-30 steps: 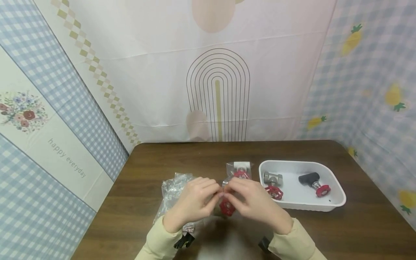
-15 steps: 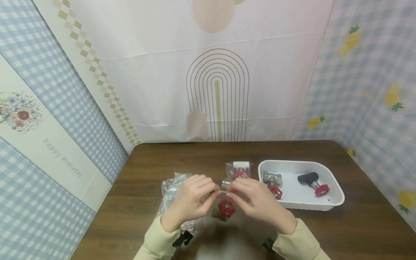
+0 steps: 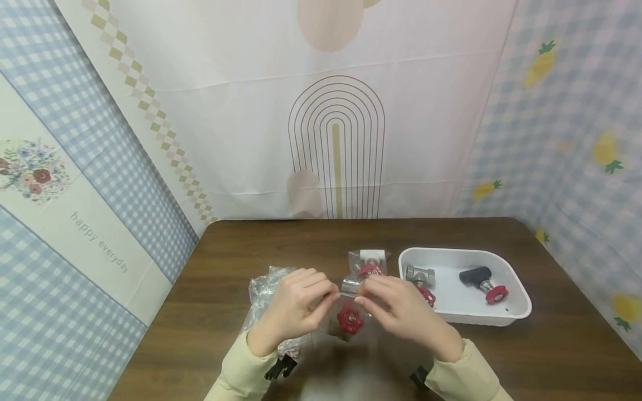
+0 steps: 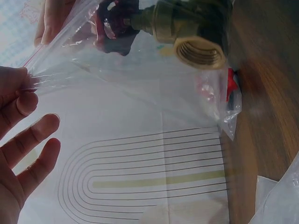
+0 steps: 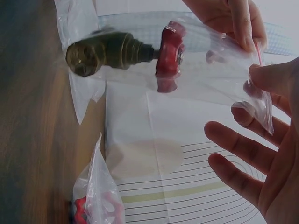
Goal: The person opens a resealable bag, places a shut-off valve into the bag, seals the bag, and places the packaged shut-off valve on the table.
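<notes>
Between both hands hangs a clear zip bag (image 5: 210, 88) holding a brass gate valve (image 4: 182, 23) with a red handwheel (image 3: 349, 319). My left hand (image 3: 303, 303) pinches the bag's top edge between thumb and finger, its other fingers spread in the left wrist view. At the other end of that edge, my right hand (image 3: 396, 309) pinches the plastic with thumb and forefinger, the remaining fingers loose. A red line runs along the bag's mouth near the fingertips. The valve hangs low in the bag, its threaded opening facing the left wrist camera.
A white tray (image 3: 461, 312) at the right holds a metal valve (image 3: 420, 274) and a black-bodied valve (image 3: 476, 275), both with red handwheels. Behind the hands lies a bagged white valve (image 3: 373, 256). Crumpled clear bags (image 3: 263, 292) lie left on the wooden table (image 3: 200, 334).
My hands have drawn apart sideways, the right one shifting rightward, stretching the bag's top edge between them. The red handwheel below now shows more fully.
</notes>
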Tool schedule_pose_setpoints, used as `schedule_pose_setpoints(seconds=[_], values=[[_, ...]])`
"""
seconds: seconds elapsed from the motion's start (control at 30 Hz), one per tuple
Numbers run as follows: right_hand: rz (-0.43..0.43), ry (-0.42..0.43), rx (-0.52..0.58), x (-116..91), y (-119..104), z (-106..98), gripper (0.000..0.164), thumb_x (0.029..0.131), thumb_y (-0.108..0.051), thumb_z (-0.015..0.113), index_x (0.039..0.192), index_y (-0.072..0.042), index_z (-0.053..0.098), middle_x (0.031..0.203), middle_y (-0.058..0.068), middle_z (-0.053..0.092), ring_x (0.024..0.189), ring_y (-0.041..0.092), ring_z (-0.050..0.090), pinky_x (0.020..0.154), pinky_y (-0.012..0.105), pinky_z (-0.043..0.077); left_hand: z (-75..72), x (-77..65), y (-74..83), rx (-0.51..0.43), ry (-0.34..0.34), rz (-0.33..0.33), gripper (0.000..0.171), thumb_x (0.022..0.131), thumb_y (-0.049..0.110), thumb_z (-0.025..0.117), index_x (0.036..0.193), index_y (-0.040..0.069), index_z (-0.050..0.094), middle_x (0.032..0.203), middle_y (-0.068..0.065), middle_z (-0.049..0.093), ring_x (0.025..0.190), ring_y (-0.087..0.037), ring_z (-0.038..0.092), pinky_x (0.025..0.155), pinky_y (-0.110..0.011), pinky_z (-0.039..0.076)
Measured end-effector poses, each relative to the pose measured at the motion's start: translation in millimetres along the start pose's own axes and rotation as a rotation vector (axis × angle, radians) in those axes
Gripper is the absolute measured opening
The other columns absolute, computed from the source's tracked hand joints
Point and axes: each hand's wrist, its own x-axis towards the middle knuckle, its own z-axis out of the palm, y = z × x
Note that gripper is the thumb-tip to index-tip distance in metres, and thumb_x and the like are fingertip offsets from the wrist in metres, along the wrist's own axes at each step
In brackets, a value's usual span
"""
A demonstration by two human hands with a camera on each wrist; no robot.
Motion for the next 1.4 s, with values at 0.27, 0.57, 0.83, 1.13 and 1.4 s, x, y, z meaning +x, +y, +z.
schedule_pose_setpoints(seconds=[0.27,0.57,0.83,1.13,1.4], values=[[0.017,0.012,0.000,-3,2,0,0.011,0.097,-0.026,0.069,0.089,-0.023,0.062,0.080,-0.017,0.055,0.067,-0.001,0.046,0.059,0.014,0.040,1.3,0.3,-1.5,-0.017,-0.003,-0.019,0.009,0.094,0.017,0.067,0.085,0.016,0.069,0.075,0.010,0.060,0.065,-0.005,0.050,0.059,-0.018,0.041],[0.019,-0.001,-0.040,-9,2,-1,0.025,0.099,-0.038,0.064,0.079,-0.025,0.057,0.070,-0.019,0.047,0.064,-0.002,0.043,0.058,0.014,0.038,1.0,-4.0,1.7,0.012,-0.030,-0.012,0.011,0.094,0.020,0.066,0.084,0.017,0.069,0.076,0.011,0.062,0.065,-0.005,0.051,0.059,-0.017,0.040],[-0.056,0.057,-0.079,-10,4,-5,0.036,0.100,-0.042,0.060,0.071,-0.023,0.050,0.063,-0.017,0.041,0.059,-0.003,0.037,0.055,0.017,0.036,1.0,0.8,1.9,0.032,-0.061,0.006,0.010,0.093,0.020,0.067,0.083,0.018,0.069,0.078,0.011,0.063,0.068,-0.006,0.053,0.061,-0.018,0.041],[-0.108,0.069,-0.145,-9,9,-10,0.048,0.099,-0.047,0.058,0.062,-0.023,0.041,0.057,-0.016,0.032,0.054,-0.003,0.029,0.051,0.015,0.030,-2.7,5.1,1.2,0.034,-0.083,0.025,0.010,0.092,0.019,0.068,0.082,0.018,0.069,0.077,0.011,0.063,0.067,-0.006,0.052,0.061,-0.019,0.041],[-0.100,0.042,-0.117,-12,8,-11,0.053,0.098,-0.046,0.062,0.056,-0.024,0.037,0.052,-0.017,0.029,0.053,-0.007,0.022,0.050,0.010,0.021,-0.2,2.4,4.6,-0.001,-0.088,0.010,0.009,0.092,0.018,0.068,0.083,0.018,0.069,0.077,0.011,0.062,0.067,-0.005,0.052,0.061,-0.016,0.042]])
